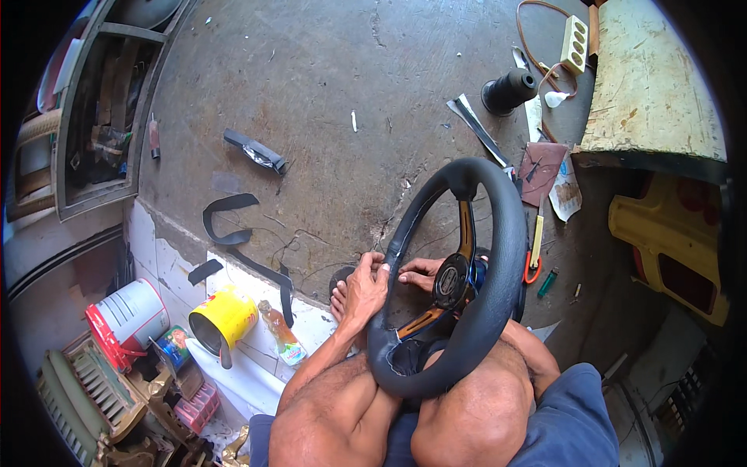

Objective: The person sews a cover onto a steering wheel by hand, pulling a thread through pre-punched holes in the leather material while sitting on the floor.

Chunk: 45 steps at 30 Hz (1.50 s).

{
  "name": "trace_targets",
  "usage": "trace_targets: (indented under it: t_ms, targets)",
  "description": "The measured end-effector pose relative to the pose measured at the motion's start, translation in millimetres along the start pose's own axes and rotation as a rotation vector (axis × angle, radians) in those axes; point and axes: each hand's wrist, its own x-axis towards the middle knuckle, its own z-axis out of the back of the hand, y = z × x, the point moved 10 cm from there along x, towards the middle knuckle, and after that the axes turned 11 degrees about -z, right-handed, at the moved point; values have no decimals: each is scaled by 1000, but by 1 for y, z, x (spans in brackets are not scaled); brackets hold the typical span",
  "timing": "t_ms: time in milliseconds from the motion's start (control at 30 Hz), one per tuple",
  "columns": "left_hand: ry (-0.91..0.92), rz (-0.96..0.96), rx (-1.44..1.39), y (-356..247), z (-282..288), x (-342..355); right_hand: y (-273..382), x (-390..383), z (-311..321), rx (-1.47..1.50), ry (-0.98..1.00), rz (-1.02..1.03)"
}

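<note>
A steering wheel point(502, 233) wrapped in black leather-like covering leans tilted across my knees. Light stitching runs along the inner side of its rim, and the covering puckers at the lower left. Its centre hub point(450, 282) is dark, with gold-and-black spokes. My left hand point(364, 289) is closed on the left side of the rim, its thumb near the seam. Reaching through the wheel from behind the hub, my right hand point(421, 273) has its fingers pinched together close to the inner edge of that side. Whatever lies between those fingertips is too small to make out.
Right of the wheel lie orange-handled scissors point(532, 268), a yellow-handled cutter point(538, 233), a green lighter point(548, 282) and a black thread cone point(510, 92). Black strips point(226, 222) curl at left. Below the ledge stand a yellow can point(223, 319), a bottle point(282, 333) and a white bucket point(128, 319).
</note>
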Motion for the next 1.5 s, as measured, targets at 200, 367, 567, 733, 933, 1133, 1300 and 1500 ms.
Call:
trace_targets:
  t_ms: [200, 367, 567, 733, 933, 1133, 1300, 1500]
  targets:
    - [-16, -80, -47, 2, -11, 3, 3, -5, 11, 13, -37, -121]
    - [-11, -63, -61, 0, -11, 2, 18, -11, 13, -36, -28, -176]
    - [-15, -67, -34, 1, -10, 1, 20, -10, 12, -24, -6, -217]
    - [-20, -92, -12, -1, -11, 3, -2, -1, 5, 129, 18, -271]
    - [-15, -91, -18, -3, -11, 2, -7, 5, -2, 247, 43, -257]
    - [-32, -120, -7, -1, -12, 1, 15, -10, 11, -18, -80, -213]
    - [-31, -94, -32, 1, -10, -1, 24, -6, 7, 159, -60, -48]
    - [-134, -477, 129, -56, 10, -5, 18, -14, 4, 117, 41, -21]
